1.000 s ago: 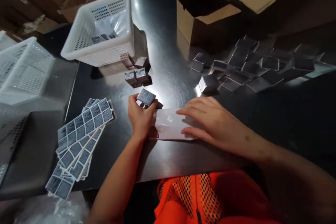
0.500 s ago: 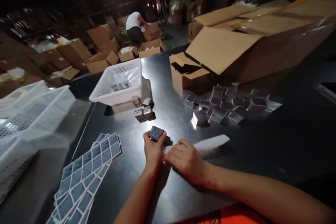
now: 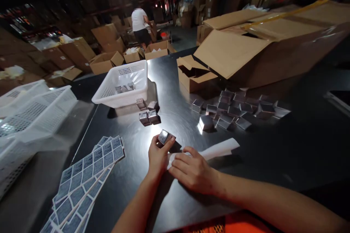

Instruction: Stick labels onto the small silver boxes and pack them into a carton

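Curling left hand (image 3: 158, 157) around silver box (image 3: 164, 137)

Steel table (image 3: 177, 91), basket (image 3: 123, 96), boxes (image 3: 237, 109), labels (image 3: 87, 171)

Warehouse, stacked cardboard boxes (image 3: 82, 49), packing table (image 3: 175, 80)

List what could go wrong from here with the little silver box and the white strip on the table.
1. The left hand grips the small silver box only by its fingers, raised off the table; it could slip and fall.
2. The right hand pins one end of the white strip; its far end curls up and might crease or snag.
3. The label sheets fan over the table edge and may slide off.
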{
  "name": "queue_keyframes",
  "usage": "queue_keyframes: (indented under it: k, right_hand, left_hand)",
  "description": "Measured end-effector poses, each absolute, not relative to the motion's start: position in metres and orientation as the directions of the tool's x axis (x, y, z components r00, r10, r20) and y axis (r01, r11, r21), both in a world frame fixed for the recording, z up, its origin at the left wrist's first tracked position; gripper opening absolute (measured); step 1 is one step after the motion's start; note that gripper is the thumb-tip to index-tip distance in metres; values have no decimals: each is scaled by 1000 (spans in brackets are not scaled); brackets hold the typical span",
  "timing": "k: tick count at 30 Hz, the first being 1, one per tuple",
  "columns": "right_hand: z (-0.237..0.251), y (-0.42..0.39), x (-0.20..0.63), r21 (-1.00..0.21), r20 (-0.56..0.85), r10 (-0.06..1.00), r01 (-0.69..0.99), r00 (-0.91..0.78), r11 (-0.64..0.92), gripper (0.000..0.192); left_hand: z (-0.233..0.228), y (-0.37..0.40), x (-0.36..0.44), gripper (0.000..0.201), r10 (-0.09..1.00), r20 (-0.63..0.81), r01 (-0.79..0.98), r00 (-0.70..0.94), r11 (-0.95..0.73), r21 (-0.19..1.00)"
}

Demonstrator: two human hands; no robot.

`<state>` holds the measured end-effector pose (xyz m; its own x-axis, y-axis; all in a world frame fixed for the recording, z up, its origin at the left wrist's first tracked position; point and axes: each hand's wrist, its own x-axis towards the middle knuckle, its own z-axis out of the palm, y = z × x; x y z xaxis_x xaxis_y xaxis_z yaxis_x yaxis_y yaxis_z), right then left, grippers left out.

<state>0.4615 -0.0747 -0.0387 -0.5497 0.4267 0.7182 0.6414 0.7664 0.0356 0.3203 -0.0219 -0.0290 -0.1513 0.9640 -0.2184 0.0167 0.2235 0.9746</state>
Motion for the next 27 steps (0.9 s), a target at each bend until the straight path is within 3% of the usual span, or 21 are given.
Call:
queue_keyframes:
  k: [10,16,22,27]
  right_hand:
    - [-35,-71,470,-77,688,482,606,-542,792,22]
    - [-30,-74,469,-3,732,396,579,-555,816,18]
    - [-32,-73,467,10,708,412,592,-573,806,12]
    - [-35,-75,466,64,742,299,508,-600,859,15]
  left_hand:
    - [-44,-15,319,55,952,-267,-19,-152,268,963]
    - [-40,-15,314,52,960,-251,-23,-124,250,968]
    - [-37,-17,314,48,966,-248,-12,-78,247,969]
    - [-37,-18,315,48,963,-258,7,-74,260,966]
